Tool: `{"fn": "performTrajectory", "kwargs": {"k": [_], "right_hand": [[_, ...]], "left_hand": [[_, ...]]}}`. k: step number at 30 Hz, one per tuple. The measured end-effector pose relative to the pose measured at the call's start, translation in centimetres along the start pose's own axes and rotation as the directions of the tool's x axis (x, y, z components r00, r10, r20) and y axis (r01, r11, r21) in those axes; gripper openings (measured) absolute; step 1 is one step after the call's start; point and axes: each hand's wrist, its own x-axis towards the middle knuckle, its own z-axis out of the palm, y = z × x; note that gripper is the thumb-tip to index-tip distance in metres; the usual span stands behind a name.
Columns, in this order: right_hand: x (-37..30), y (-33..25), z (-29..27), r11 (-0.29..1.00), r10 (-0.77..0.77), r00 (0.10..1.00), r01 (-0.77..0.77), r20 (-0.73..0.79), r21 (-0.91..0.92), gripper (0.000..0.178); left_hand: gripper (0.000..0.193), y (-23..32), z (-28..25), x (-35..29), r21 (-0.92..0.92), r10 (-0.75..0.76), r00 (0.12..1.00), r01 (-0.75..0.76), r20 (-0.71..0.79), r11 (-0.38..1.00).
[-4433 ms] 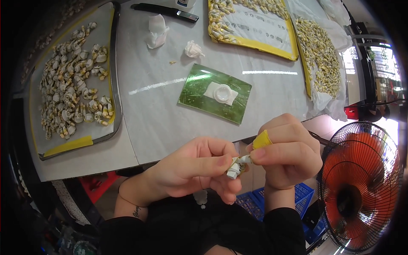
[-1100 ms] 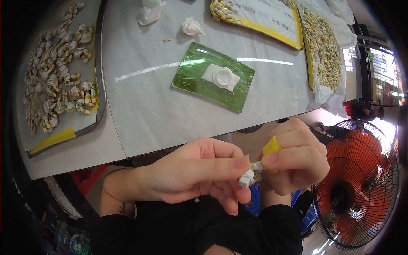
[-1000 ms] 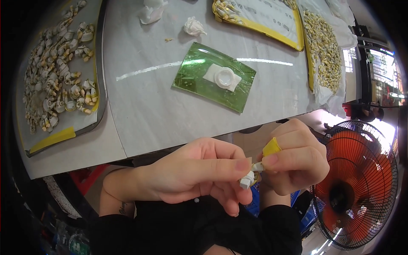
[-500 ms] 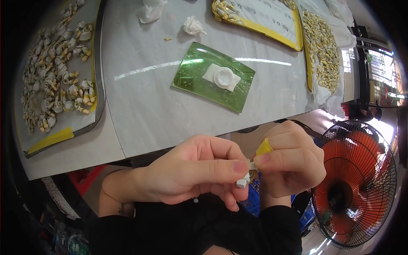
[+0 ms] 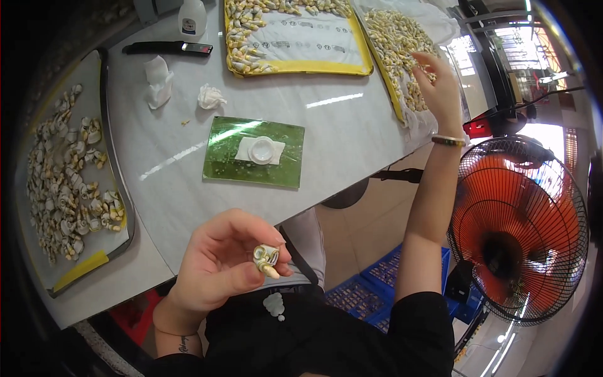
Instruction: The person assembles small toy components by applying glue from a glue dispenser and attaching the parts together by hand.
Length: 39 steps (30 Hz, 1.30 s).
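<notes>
Between the thumb and fingertips of my left hand (image 5: 220, 261) is a small white figurine piece (image 5: 264, 256) with yellow and peach parts. I hold it in front of my body, just off the table's near edge. My right arm is stretched out to the far right. There my right hand (image 5: 438, 91), with a bracelet at its wrist, hovers at a tray of many small yellow-and-white pieces (image 5: 399, 47). Its thumb and forefinger are apart, and nothing shows between them; the other fingers are partly hidden.
A green plate (image 5: 220, 166) on the table bears a small white round dish (image 5: 261, 151). Left lies a tray of figurine pieces (image 5: 69, 188); a yellow-rimmed tray (image 5: 301, 68) lies behind. Crumpled tissue (image 5: 211, 97), a black-handled tool (image 5: 157, 48) and a white bottle (image 5: 192, 19) lie about. A fan (image 5: 502, 245) stands right.
My right hand has left the piece by my left hand and reached far right to the tray. My left hand has moved left, keeping the piece. The view has shifted.
</notes>
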Motion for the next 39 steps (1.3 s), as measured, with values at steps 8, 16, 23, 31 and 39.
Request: {"fn": "performTrajectory", "kwargs": {"k": [8,16,23,31,39], "right_hand": [[-0.3,-0.8,0.9,0.971,0.233,0.938,-0.213,0.255,-0.105,0.014],[-1.1,-6.0,-2.0,0.837,0.109,0.989,-0.145,0.097,0.528,0.021],[-5.2,-18.8,-1.7,0.411,-0.153,0.953,-0.178,0.26,0.894,0.011],[-4.7,-19.4,0.0,0.699,-0.288,0.905,-0.024,0.313,0.714,0.015],[-4.3,-20.0,1.5,0.802,-0.403,0.904,0.275,0.14,0.53,0.02]], "left_hand": [[0.028,-0.3,0.8,0.2,0.406,0.294,0.956,-0.261,-0.02,0.876],[0.03,0.6,-0.1,-0.2,0.551,0.283,0.958,-0.256,0.037,0.795],[0.029,0.6,-0.7,-0.9,0.564,0.337,0.939,-0.316,0.071,0.763],[0.03,1.0,-0.9,-1.2,0.611,0.337,0.937,-0.323,0.096,0.723],[0.034,1.2,0.0,-1.8,0.182,0.226,0.966,-0.202,-0.127,0.962]]}}
